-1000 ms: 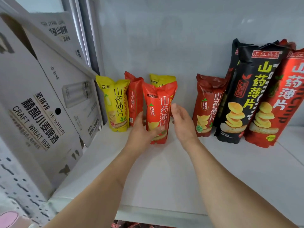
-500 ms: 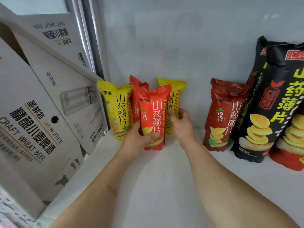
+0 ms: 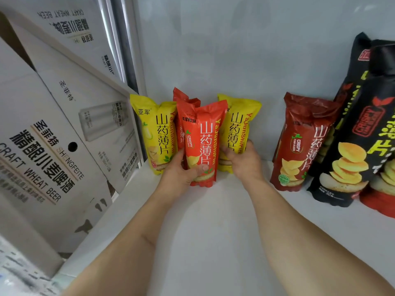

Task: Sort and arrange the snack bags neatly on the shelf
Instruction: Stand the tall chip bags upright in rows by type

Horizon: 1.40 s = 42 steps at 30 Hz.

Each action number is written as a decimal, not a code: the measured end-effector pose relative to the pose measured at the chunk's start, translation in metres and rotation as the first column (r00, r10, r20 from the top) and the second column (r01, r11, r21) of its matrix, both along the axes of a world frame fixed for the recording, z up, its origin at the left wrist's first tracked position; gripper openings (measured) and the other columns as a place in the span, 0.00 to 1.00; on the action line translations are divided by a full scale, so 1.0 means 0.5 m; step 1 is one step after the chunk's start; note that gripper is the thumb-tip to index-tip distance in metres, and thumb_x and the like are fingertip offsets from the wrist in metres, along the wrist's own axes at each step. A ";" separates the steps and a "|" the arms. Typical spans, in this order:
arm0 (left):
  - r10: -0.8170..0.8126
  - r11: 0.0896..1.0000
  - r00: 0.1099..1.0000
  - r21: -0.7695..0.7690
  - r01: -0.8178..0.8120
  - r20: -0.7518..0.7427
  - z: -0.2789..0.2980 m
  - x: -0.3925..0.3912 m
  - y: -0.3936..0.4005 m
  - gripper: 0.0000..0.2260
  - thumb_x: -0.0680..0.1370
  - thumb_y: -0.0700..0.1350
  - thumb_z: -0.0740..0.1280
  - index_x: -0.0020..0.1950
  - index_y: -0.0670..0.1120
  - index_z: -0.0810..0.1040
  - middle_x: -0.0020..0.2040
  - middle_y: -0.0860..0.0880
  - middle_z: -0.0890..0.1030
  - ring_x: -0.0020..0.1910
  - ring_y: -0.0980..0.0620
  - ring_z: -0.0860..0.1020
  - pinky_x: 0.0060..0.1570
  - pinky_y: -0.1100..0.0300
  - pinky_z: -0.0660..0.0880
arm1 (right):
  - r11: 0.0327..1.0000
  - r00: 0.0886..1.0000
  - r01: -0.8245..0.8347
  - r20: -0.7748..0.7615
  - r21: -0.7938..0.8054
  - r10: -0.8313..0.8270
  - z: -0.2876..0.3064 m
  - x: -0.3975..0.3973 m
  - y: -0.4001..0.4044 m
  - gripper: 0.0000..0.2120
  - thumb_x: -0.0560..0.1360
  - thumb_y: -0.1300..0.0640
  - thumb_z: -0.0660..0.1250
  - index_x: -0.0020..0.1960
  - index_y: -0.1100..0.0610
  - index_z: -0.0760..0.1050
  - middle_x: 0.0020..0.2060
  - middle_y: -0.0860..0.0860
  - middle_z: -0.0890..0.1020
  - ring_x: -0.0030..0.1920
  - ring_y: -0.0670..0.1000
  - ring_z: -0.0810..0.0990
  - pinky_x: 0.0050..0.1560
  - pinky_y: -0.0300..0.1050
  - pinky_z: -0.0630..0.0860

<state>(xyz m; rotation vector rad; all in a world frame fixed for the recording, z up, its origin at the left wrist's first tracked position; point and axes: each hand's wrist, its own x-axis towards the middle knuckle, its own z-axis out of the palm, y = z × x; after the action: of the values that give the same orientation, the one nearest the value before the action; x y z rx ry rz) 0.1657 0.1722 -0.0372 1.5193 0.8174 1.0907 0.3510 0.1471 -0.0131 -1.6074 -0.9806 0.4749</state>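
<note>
My left hand grips the lower part of an upright orange-red snack bag, thumb across its front. My right hand holds a yellow snack bag just to the right of it, fingers curled round its lower half. Another yellow bag stands at the left, and a second orange-red bag peeks out behind the held one. All stand on the white shelf against the back wall.
A dark red snack bag stands to the right, then tall black bags and a red one at the right edge. Tilted white beer cartons crowd the left side. The shelf front is bare white surface.
My right hand took hold of the rear yellow bag and drew it forward to the right of the orange-red bag. The view shifted closer and leftward.
</note>
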 end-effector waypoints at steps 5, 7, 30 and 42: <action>-0.016 1.000 1.000 0.024 0.016 0.016 0.009 0.001 -0.010 0.28 0.70 0.46 0.79 0.67 0.54 0.72 0.60 0.51 0.82 0.53 0.59 0.83 0.46 0.62 0.81 | 0.999 0.995 0.032 0.090 0.005 -0.033 -0.005 -0.014 -0.089 0.20 0.73 0.47 0.74 0.61 0.51 0.74 0.53 0.46 0.83 0.52 0.50 0.81 0.53 0.47 0.76; -0.032 0.999 0.999 0.015 0.031 0.016 0.014 -0.002 -0.016 0.30 0.69 0.47 0.80 0.67 0.54 0.72 0.60 0.53 0.82 0.56 0.56 0.82 0.47 0.63 0.80 | 0.999 0.996 0.041 0.081 0.010 -0.042 -0.005 -0.028 -0.128 0.20 0.73 0.48 0.74 0.62 0.52 0.75 0.52 0.45 0.83 0.51 0.49 0.81 0.51 0.44 0.75; 0.019 0.997 0.997 -0.071 -0.025 -0.081 0.008 -0.079 -0.086 0.15 0.76 0.45 0.74 0.59 0.43 0.77 0.48 0.45 0.82 0.44 0.48 0.81 0.52 0.51 0.78 | 0.999 0.999 -0.010 0.043 0.041 0.009 -0.016 -0.198 -0.321 0.17 0.69 0.46 0.77 0.56 0.45 0.78 0.47 0.39 0.84 0.47 0.37 0.82 0.49 0.38 0.77; 0.116 0.993 0.978 -0.052 -0.109 0.171 0.040 -0.183 -0.130 0.16 0.82 0.60 0.59 0.56 0.53 0.81 0.52 0.52 0.86 0.53 0.51 0.84 0.60 0.48 0.78 | 0.983 0.985 -0.174 -0.005 0.066 0.175 -0.022 -0.285 -0.271 0.29 0.64 0.47 0.81 0.62 0.48 0.76 0.50 0.40 0.85 0.50 0.41 0.83 0.57 0.51 0.80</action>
<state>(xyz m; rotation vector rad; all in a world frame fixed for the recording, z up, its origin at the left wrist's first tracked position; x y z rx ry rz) 0.0743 0.1072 -0.0170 1.3348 0.8072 1.2627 0.2083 0.0115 -0.0241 -1.4657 -1.1230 0.5647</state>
